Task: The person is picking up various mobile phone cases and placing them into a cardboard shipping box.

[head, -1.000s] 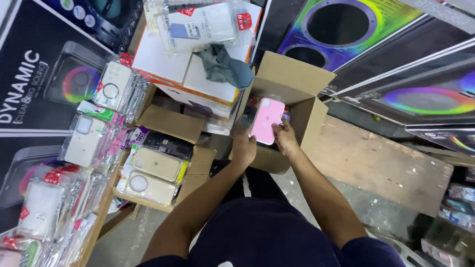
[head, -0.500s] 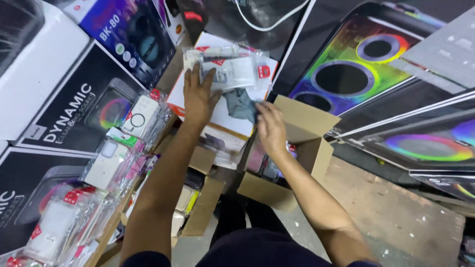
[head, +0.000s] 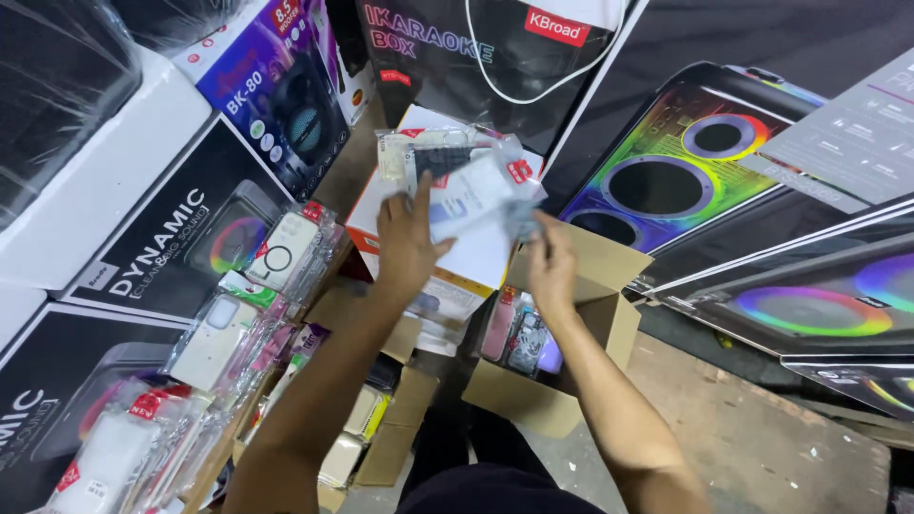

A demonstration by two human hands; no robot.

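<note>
Two hands lift a clear plastic packet with a red tag, holding a pale phone case (head: 476, 195), above the white-and-orange carton (head: 457, 257): left hand (head: 407, 238) clasps it underneath, right hand (head: 550, 259) pinches its edge. Best kept level (slippery film) beside the open brown cardboard box (head: 562, 381).

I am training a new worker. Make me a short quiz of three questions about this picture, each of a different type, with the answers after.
1. True or false: the cardboard box under the right hand is open.
2. What is the left hand holding? A) a grey cloth B) a clear packet with a phone case C) a cable
3. Fill in: the packets of phone cases hanging in a row are on the person's ____ side.

Key:
1. True; packed phone cases show inside it.
2. B, the clear packet, lifted above the white box.
3. Left.
</note>
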